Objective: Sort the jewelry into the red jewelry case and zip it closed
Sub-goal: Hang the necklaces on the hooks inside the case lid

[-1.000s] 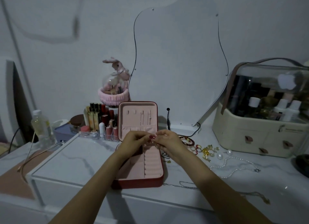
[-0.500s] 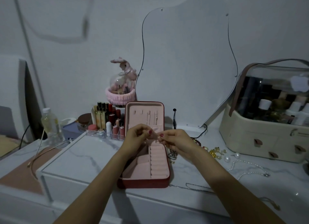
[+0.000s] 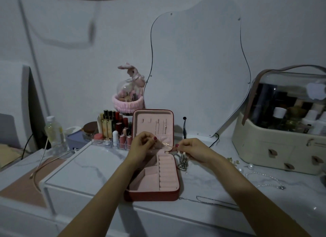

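Observation:
The red jewelry case (image 3: 151,195) lies open on the white marble top, its pink lid (image 3: 152,126) standing upright at the back. My left hand (image 3: 142,146) and my right hand (image 3: 193,149) hold a thin gold chain (image 3: 166,145) stretched between them, just above the case's hinge. Each hand pinches one end. A silver chain bunch (image 3: 183,161) lies right of the case under my right hand. A pearl necklace (image 3: 264,179) and a thin chain (image 3: 211,202) lie on the top to the right.
A clear organiser of lipsticks (image 3: 114,130) stands behind the case on the left, beside a plastic bottle (image 3: 53,132). A wavy mirror (image 3: 197,69) leans on the wall. A cream cosmetics box (image 3: 282,134) fills the right side. Small gold pieces and pearls (image 3: 236,163) lie near it.
My hands have drawn apart, the right one moving right, so the gold chain is now stretched out between them. The camera has shifted slightly.

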